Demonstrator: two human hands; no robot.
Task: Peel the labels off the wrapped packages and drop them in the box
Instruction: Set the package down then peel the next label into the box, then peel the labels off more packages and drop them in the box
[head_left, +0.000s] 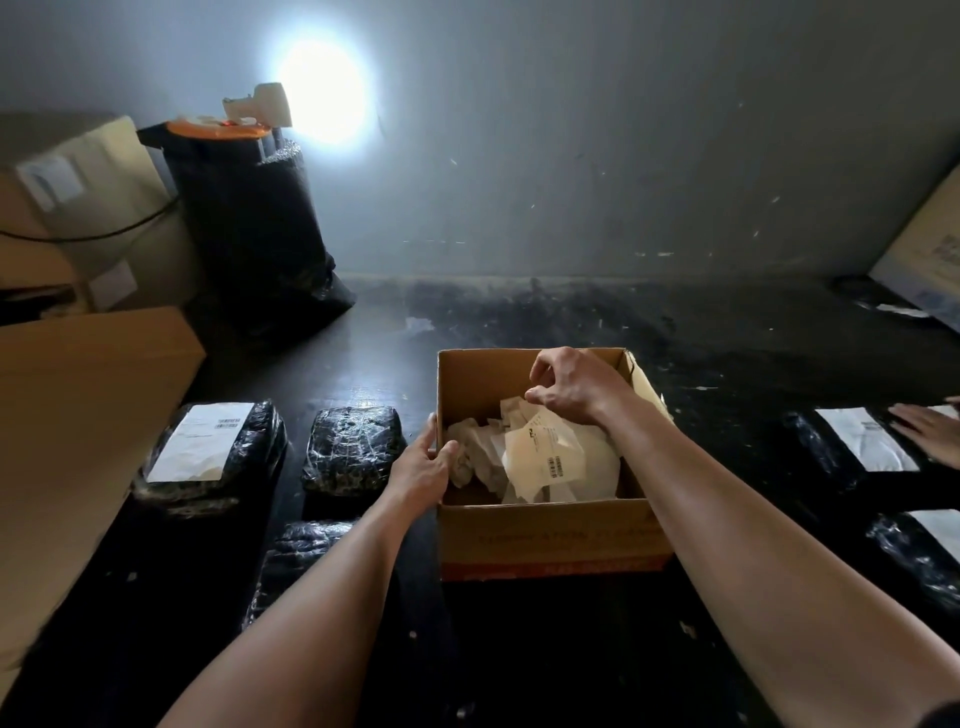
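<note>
Over the box (545, 530), hovering with curled right hand (571, 387) at the top label (543, 447), pinch impossible to tell, gripping box wall with left hand (423, 467), better opening fingers wide for clean dropping inside.

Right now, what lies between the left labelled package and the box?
Head view: an unlabelled black package, then the left hand gripping the box.

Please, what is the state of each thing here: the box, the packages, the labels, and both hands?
cardboard box: open, upright, holds peeled labels.
peeled labels: loose and crumpled inside the box.
left package: wrapped, label still on.
middle package: wrapped, no label on top.
right package: wrapped, label still on.
left hand: grips the box's left wall.
right hand: fingers curled over the labels; grip unclear.
</note>
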